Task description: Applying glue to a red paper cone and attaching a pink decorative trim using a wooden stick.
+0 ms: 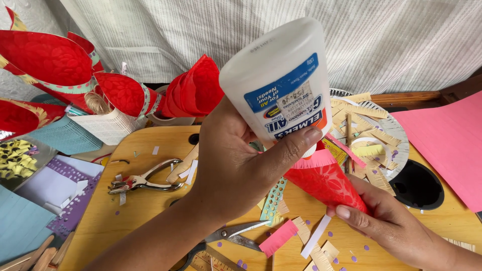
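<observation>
Centre frame: left hand [236, 160] clamped round upturned white glue bottle [278, 83]; right hand [391, 226] pinching red paper cone [324, 180] beneath — hole punch [143, 181], scissors [228, 236], paper scraps littering wooden counter [125, 221]; bottle hiding cone's rim.

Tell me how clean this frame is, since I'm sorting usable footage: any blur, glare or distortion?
Head view: soft, even daylight, no harsh glare; the upturned glue bottle looms large from closeness to the lens, held in the left hand; the red paper cone and right hand look sharp; wide-angle bending shows toward the edges.
</observation>
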